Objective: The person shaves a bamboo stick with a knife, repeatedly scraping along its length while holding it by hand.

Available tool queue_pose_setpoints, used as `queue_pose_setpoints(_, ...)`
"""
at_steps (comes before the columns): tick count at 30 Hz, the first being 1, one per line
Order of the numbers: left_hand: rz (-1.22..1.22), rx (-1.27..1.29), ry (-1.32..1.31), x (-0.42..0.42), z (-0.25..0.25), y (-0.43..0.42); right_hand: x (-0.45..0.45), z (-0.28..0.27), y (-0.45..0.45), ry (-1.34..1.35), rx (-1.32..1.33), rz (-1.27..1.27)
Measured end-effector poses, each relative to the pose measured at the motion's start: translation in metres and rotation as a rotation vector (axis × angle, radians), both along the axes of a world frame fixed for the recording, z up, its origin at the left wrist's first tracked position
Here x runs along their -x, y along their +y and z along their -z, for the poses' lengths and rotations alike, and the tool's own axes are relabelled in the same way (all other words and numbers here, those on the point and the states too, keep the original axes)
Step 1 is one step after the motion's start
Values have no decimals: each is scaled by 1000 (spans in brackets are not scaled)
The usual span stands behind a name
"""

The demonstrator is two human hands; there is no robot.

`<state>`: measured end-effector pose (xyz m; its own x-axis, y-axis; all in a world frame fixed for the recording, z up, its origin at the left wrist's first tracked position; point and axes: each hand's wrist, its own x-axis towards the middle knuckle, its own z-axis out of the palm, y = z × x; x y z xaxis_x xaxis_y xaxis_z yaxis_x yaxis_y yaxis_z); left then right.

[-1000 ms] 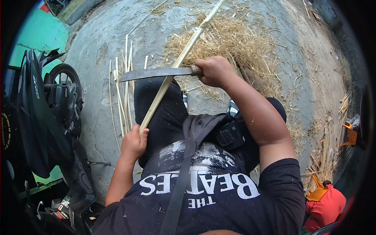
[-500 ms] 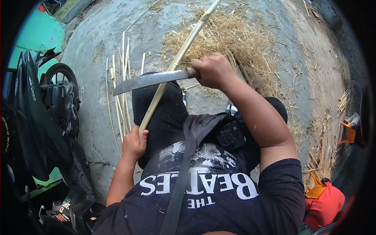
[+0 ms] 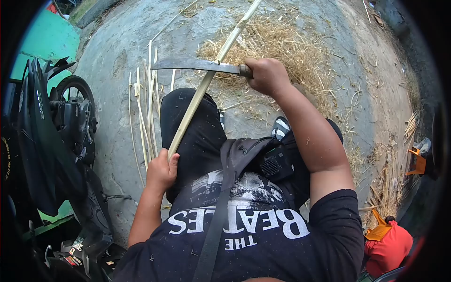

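A pale, narrow strip (image 3: 195, 104) slants up from the left hand (image 3: 162, 169), whose fingers close around its lower end, and passes left of the right hand (image 3: 268, 75), which grips a curved knife (image 3: 188, 64) with its blade across the strip. White lettering on the black T-shirt (image 3: 282, 256), upside down here, reads "THE BEATLES"; the motorcycle's (image 3: 44, 141) lettering is illegible.

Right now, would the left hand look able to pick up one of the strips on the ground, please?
Probably not while occupied: the left hand grips the stick, though the strips lie nearby with nothing visible blocking the way.
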<state>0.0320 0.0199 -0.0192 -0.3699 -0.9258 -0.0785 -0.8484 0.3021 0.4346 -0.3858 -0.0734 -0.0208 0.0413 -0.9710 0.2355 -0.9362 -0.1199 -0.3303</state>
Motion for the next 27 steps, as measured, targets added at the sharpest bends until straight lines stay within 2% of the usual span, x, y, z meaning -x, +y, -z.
queue_pose_setpoints(4,33,-4,-18,-6,3,-2,-13,-4,10,14,103,-114)
queue_pose_setpoints(7,38,-30,2,-8,7,-2,-32,-3,17,203,88,-295)
queue_pose_setpoints(9,32,-43,47,-9,12,-4,-21,3,14,19,116,-159)
queue_pose_setpoints(10,32,-56,32,-9,8,-3,-11,6,5,-127,111,31)
queue_pose_setpoints(11,34,-55,25,-5,3,-7,3,5,-1,-185,-7,99)
queue_pose_setpoints(13,38,-36,18,-2,0,-9,13,-1,0,-5,58,41)
queue_pose_setpoints(17,48,2,28,-9,3,-4,-5,0,11,-40,148,-116)
queue_pose_setpoints(20,54,-3,44,-8,7,-4,-26,-11,20,205,112,-296)
queue_pose_setpoints(23,37,-35,33,-8,5,-2,8,7,1,-68,60,76)
queue_pose_setpoints(25,39,-37,32,-6,1,-8,38,0,-11,-124,-46,331)
queue_pose_setpoints(27,57,-40,26,-9,-2,-8,51,-8,-10,-147,-77,366)
